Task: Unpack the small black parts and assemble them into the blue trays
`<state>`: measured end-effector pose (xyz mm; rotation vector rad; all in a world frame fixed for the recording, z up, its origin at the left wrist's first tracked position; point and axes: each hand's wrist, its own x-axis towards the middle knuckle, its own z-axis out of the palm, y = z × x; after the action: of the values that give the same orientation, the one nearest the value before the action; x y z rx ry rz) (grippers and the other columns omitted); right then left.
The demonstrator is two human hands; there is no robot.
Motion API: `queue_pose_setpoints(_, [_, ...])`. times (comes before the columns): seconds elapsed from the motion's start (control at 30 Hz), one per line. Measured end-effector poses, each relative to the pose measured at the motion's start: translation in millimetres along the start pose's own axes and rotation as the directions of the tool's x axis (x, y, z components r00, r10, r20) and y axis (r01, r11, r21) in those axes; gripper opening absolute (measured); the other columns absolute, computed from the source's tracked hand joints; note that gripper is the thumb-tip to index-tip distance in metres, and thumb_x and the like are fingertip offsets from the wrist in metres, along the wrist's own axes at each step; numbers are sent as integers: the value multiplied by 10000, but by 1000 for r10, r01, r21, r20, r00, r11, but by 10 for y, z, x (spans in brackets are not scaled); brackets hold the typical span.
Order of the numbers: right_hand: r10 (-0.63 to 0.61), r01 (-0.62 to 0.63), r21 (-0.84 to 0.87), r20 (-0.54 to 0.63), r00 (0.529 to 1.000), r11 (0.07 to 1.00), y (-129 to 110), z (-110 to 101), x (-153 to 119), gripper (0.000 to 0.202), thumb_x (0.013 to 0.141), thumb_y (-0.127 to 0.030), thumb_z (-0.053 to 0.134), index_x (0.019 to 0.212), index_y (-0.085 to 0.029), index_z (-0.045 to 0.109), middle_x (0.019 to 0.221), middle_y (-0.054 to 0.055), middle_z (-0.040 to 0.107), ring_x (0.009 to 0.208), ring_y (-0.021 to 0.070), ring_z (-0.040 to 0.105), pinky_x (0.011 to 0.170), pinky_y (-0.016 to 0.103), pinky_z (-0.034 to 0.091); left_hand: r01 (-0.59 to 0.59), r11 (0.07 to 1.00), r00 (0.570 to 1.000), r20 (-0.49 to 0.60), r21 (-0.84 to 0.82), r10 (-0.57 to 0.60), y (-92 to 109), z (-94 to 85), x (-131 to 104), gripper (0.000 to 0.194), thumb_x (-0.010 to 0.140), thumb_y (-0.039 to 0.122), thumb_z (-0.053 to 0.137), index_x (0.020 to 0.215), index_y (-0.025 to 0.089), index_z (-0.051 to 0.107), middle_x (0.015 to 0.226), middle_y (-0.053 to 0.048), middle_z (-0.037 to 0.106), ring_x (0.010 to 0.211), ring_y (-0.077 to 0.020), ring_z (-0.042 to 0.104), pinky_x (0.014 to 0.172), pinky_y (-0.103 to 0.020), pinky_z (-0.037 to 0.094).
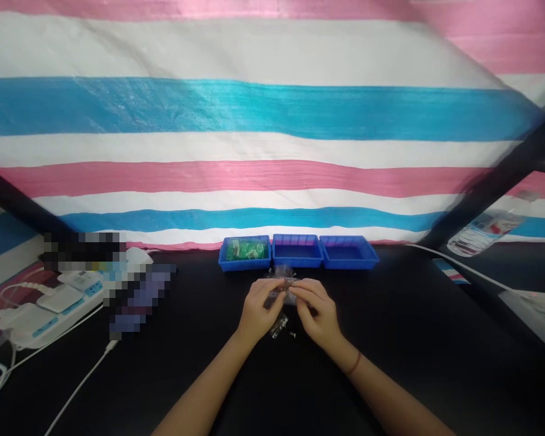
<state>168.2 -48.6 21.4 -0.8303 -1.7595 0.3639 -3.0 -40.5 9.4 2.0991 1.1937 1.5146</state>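
Note:
My left hand (258, 310) and my right hand (320, 312) meet over the black table, fingertips pinched close together. Between them is a small clear plastic bag (283, 272), gripped from both sides; its contents are too small to make out. Just below the fingers lies a shiny, crinkled clear packet (279, 326), partly covered by my left hand. Beside it on the table is a tiny pale piece (293, 334). Beyond my hands, a blue tray (245, 265) holds green circuit boards (247, 249) in clear wrapping.
A middle blue tray (298, 262) and a right blue tray (350, 264) continue the row. At left are a white power strip (72, 306), cables and a blurred-out phone-like object (140, 300). A clear bottle (485, 230) and another power strip (538, 312) are at right.

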Motion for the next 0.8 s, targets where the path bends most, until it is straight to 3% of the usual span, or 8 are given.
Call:
queue_pose_setpoints(0.13, [65, -65, -9, 1, 998, 998, -23, -6, 26, 263, 838, -116, 582, 1047, -243, 680, 958, 58, 698, 943, 226, 626, 847, 406, 523, -46, 999, 999, 11, 10, 46, -20, 16, 7, 211, 878, 162, 579, 1077, 221, 619, 1001, -57, 654, 966, -194, 609, 873, -356, 510])
queue_pose_setpoints(0.23, [198, -200, -30, -46, 979, 979, 53, -19, 106, 178, 870, -188, 568, 989, -233, 693, 912, 58, 707, 844, 208, 652, 753, 345, 542, -60, 993, 998, 13, 98, 59, -27, -5, 16, 297, 873, 193, 581, 1169, 222, 579, 1084, -83, 623, 1054, -227, 571, 941, -412, 474])
queue_pose_setpoints(0.33, [362, -365, 0, -122, 924, 931, 211, -45, 270, 268, 882, -262, 553, 1122, -200, 655, 995, 85, 711, 718, 179, 650, 608, 284, 533, 1, 981, 1000, 12, 195, -4, -64, -74, 24, 324, 897, 211, 536, 1220, 212, 559, 1126, -100, 594, 1098, -237, 542, 967, -427, 446])
queue_pose_setpoints(0.4, [421, -420, 27, -84, 903, 907, 330, -54, 393, 368, 875, -282, 549, 1227, -182, 592, 1076, 105, 694, 634, 152, 624, 555, 269, 518, 32, 966, 998, 43, 257, -44, -108, -139, 24, 263, 907, 224, 518, 1152, 218, 611, 1100, -90, 607, 1076, -234, 546, 952, -419, 443])
queue_pose_setpoints(0.5, [434, -437, -22, -87, 897, 899, 442, -40, 501, 373, 837, -268, 565, 1194, -159, 589, 1012, 93, 685, 474, 98, 508, 499, 262, 479, 72, 931, 987, 110, 359, -119, -172, -217, 16, 223, 889, 297, 554, 1072, 234, 665, 1076, -77, 629, 1051, -251, 545, 917, -431, 441])
queue_pose_setpoints(0.6, [420, -431, -76, -127, 899, 899, 419, -13, 464, 283, 837, -263, 550, 1082, -143, 623, 867, 59, 655, 463, 99, 470, 486, 257, 450, 111, 903, 970, 151, 416, -189, -207, -244, 16, 259, 866, 348, 578, 1087, 247, 668, 1080, -73, 635, 1054, -267, 532, 891, -440, 436])
queue_pose_setpoints(0.8, [399, -404, -128, -64, 915, 906, 200, -7, 256, 205, 866, -249, 520, 999, -167, 654, 780, 43, 657, 536, 137, 530, 544, 267, 464, 98, 906, 921, 308, 411, -239, -269, -315, 23, 280, 832, 202, 521, 1058, 252, 679, 1041, -52, 633, 992, -247, 556, 862, -415, 432])
